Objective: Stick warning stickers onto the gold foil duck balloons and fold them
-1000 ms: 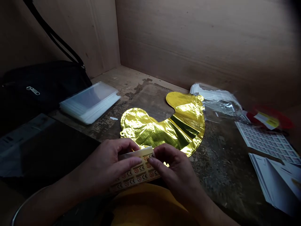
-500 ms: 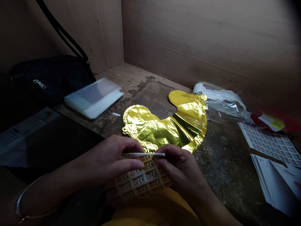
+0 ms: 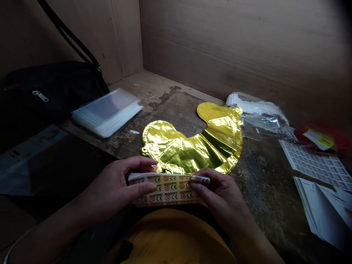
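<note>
Between my hands is a sheet of CE-mark stickers (image 3: 170, 187), its upper edge folded or curled over, printed with rows of small red circles and black letters. My left hand (image 3: 129, 185) pinches the left end, thumb on the near face and fingers behind. At the right end, my right hand (image 3: 217, 189) grips the upper edge between thumb and fingers. Just beyond the sheet lies a shiny gold foil balloon (image 3: 189, 146), flat and curved, on the worn table (image 3: 176, 106).
A stack of clear plastic sleeves (image 3: 107, 113) lies left, before a dark bag (image 3: 55, 91). On the right are a clear packet of white items (image 3: 255, 113), a red item with a yellow label (image 3: 324, 137), a printed label sheet (image 3: 313, 159) and folded white papers (image 3: 321, 209).
The sticker sheet has been raised and spread wider, so more of its upper rows show. My left hand has shifted left and my right hand slightly right, both still gripping it.
</note>
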`<state>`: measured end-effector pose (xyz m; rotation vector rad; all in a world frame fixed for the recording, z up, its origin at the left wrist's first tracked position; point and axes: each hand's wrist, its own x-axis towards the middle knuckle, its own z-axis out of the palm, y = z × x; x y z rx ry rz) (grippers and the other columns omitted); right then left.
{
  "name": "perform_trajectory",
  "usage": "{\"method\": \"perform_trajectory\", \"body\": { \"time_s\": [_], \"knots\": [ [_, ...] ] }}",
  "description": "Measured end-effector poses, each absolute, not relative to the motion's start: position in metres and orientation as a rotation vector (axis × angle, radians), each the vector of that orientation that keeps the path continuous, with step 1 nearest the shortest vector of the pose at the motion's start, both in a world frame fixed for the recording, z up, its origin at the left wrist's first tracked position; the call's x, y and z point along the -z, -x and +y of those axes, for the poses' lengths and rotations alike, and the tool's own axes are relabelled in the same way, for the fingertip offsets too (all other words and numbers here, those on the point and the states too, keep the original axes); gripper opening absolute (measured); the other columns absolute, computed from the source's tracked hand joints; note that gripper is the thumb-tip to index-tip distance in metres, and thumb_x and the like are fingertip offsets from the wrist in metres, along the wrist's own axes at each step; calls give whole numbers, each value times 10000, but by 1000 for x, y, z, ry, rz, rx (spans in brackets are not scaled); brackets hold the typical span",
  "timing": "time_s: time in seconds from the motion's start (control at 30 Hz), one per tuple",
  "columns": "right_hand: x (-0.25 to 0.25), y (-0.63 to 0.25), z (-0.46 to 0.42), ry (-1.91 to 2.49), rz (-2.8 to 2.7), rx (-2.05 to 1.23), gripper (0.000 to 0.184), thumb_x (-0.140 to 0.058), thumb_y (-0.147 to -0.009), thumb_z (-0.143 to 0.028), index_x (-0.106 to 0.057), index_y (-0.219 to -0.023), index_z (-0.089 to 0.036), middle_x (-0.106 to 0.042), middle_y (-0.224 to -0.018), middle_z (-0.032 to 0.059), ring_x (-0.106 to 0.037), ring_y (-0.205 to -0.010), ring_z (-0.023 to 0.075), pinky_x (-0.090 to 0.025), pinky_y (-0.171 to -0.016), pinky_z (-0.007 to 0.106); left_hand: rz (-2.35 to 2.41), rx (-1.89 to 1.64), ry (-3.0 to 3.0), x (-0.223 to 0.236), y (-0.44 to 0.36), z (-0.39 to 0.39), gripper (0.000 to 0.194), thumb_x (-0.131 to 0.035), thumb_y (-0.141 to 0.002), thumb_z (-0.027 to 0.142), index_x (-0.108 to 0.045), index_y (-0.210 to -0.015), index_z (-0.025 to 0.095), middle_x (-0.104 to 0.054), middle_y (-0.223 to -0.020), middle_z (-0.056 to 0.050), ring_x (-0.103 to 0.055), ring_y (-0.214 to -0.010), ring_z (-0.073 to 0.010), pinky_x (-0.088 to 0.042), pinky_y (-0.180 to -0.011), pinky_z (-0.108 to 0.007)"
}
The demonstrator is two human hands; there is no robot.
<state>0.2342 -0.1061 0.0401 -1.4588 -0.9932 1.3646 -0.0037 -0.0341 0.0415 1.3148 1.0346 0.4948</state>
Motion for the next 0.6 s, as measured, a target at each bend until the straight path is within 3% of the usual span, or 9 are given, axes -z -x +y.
{"method": "perform_trajectory", "body": {
  "time_s": [0.07, 0.13, 0.3, 0.6],
  "knots": [
    [-38, -234, -108, 1440, -894, -1372, 206, -765, -764, -320, -641, -710, -164, -597, -631, -22, -538, -593, 93, -449, -543, 188, 1073, -553, -1311, -36, 5, -35, 347, -798, -743, 383, -673, -1044, 262, -733, -981, 12, -684, -873, -174, -567, -720, -207],
    [-36, -234, -111, 1396, -828, -1418, 219, -781, -754, -320, -626, -716, -169, -580, -622, -36, -529, -581, 83, -445, -539, 183, 1083, -559, -1268, -30, 7, -36, 228, -756, -785, 415, -692, -916, 240, -734, -844, 19, -677, -760, -153, -555, -647, -184],
    [-36, -240, -113, 1400, -859, -1484, 261, -832, -703, -289, -664, -872, -184, -632, -740, -21, -580, -677, 106, -481, -615, 207, 1066, -505, -1217, -23, 6, -37, 249, -704, -823, 474, -702, -829, 224, -705, -708, 29, -619, -633, -109, -500, -559, -140],
    [-38, -246, -116, 1560, -999, -1348, 257, -752, -784, -404, -689, -754, -157, -637, -664, 14, -550, -613, 115, -446, -542, 209, 1059, -601, -1271, -26, -4, -47, 402, -625, -869, 506, -647, -662, 162, -584, -601, 30, -518, -556, -76, -429, -496, -125]
  ]
}}
